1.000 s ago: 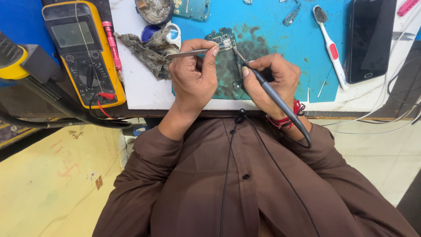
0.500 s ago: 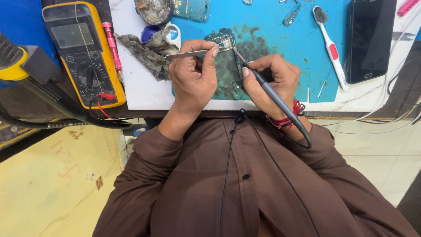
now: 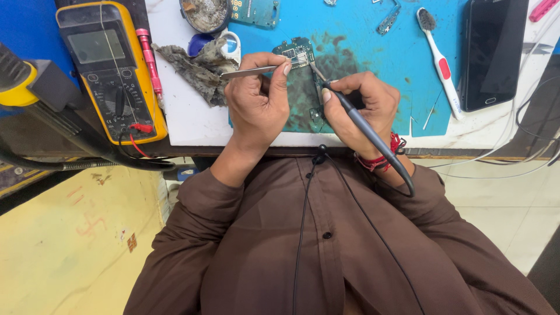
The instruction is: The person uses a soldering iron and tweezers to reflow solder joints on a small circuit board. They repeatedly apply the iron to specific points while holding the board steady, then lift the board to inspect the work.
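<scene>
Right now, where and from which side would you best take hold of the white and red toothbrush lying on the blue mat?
Grip the white and red toothbrush at its red mid-handle, coming from above with fingers across its width. It lies flat, bristle head pointing away from the person, with bare blue mat on both sides; the dirty head is best avoided.

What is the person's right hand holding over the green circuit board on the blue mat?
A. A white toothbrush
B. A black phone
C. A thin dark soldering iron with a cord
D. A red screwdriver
C: the right hand grips a thin dark soldering iron like a pen, tip down at the circuit board, while the left hand holds metal tweezers.
</scene>
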